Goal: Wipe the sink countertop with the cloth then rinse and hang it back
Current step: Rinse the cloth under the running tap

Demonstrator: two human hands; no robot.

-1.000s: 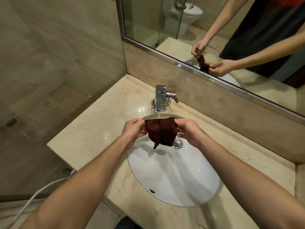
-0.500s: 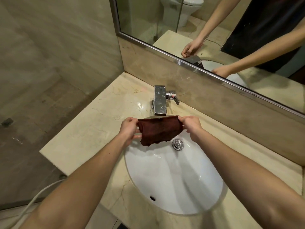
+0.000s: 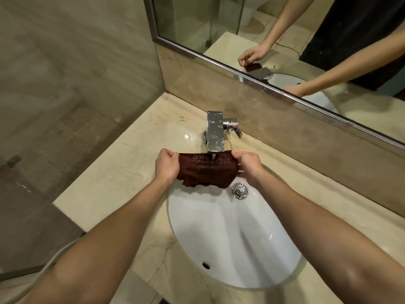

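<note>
A dark brown cloth (image 3: pixel 206 172) is stretched flat between my two hands, right under the spout of the chrome faucet (image 3: pixel 215 132). Water runs from the spout onto the cloth's top. My left hand (image 3: pixel 167 164) grips its left edge and my right hand (image 3: pixel 247 166) grips its right edge. The cloth hangs over the back of the white oval sink basin (image 3: pixel 230 238), which is set in the beige marble countertop (image 3: pixel 122 170).
A chrome drain plug (image 3: pixel 240 191) sits at the back of the basin. A framed mirror (image 3: pixel 274 51) runs along the wall behind the faucet, above a marble backsplash. A tiled wall and shower floor lie to the left. A white hose (image 3: pixel 54 262) hangs below the counter's left end.
My hands have pulled the bunched cloth out flat and moved it back under the spout, where water now falls on it.
</note>
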